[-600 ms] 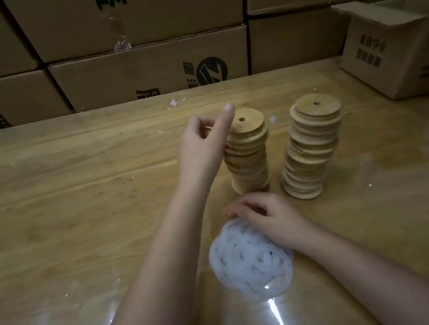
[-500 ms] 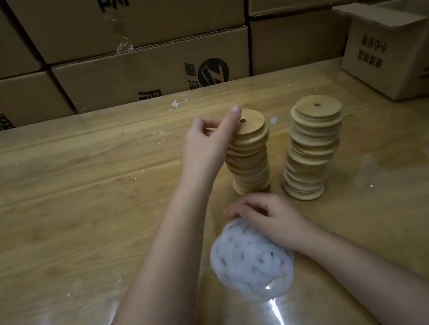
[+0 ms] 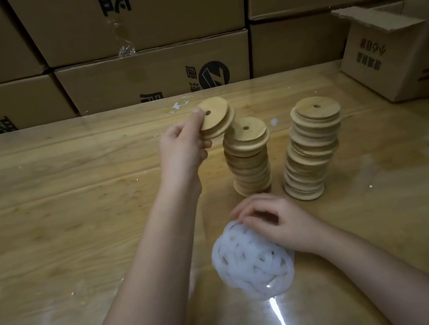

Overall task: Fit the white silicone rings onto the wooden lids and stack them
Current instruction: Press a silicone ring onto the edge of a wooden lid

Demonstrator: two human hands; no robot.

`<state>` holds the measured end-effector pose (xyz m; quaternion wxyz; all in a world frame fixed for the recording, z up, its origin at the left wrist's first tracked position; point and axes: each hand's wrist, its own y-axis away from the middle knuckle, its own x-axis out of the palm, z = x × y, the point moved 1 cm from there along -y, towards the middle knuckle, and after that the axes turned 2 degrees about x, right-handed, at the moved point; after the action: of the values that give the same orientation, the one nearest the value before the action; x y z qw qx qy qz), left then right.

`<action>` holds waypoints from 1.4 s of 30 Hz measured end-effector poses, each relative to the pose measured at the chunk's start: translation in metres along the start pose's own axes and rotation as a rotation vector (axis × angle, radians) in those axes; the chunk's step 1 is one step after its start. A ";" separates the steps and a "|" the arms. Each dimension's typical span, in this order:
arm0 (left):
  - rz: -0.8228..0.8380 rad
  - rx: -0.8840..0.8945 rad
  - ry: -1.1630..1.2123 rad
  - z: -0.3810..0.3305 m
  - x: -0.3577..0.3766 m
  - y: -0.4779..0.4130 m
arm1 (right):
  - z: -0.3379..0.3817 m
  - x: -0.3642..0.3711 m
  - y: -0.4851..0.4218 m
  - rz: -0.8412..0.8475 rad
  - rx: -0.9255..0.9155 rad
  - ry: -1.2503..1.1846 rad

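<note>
Left hand (image 3: 182, 150) round one wooden lid (image 3: 215, 117)

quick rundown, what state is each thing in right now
left hand, pinching one lid by its edge
lid, tilted, raised beside the top of the left stack
left stack, upright, slightly uneven
right stack, standing, leaning and uneven
ring pile, loose tangled heap
right hand, fingers curled on the ring pile, grip unclear
small box, flaps open
</note>
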<state>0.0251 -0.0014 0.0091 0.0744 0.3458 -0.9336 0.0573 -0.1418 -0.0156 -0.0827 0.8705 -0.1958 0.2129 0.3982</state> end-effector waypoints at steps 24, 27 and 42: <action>0.145 0.047 0.040 0.076 -0.063 0.057 | -0.002 -0.012 0.004 0.108 0.080 -0.106; 0.180 0.065 0.037 0.077 -0.062 0.061 | 0.003 -0.008 0.005 -0.013 -0.002 -0.063; 0.257 0.075 0.012 0.078 -0.065 0.069 | 0.014 0.014 0.008 -0.455 -0.168 -0.159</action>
<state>0.0212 0.0795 -0.0827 0.0592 0.2257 -0.9669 0.1034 -0.1369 0.0055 -0.0797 0.9324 -0.2784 0.0602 0.2225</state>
